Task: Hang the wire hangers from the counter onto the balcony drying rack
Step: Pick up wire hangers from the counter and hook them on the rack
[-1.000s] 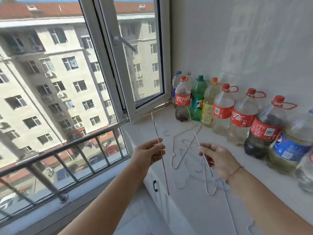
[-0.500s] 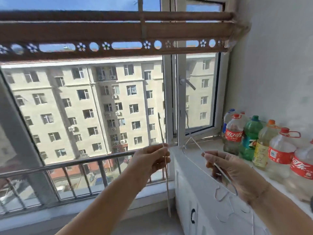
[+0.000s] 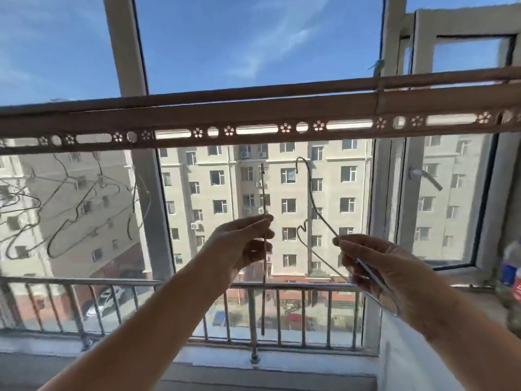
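My left hand (image 3: 242,244) pinches a wire hanger (image 3: 264,292) seen edge-on, so it looks like a thin upright rod. My right hand (image 3: 375,266) grips a second wire hanger (image 3: 311,198) by its shoulder, hook pointing up. Both hooks stop well below the drying rack (image 3: 253,119), a brown perforated bar that crosses the view above my hands. Several wire hangers (image 3: 73,210) hang from the rack at the left. The counter is out of view.
A metal railing (image 3: 197,283) runs along the window sill below my hands. The open window sash (image 3: 408,170) and its handle stand at the right. Blurred bottles (image 3: 511,275) show at the right edge. Apartment buildings lie beyond the glass.
My view has swung up from the counter and bottles to the window and rack. Both hands have risen with their hangers, and the right hanger has left the counter pile.
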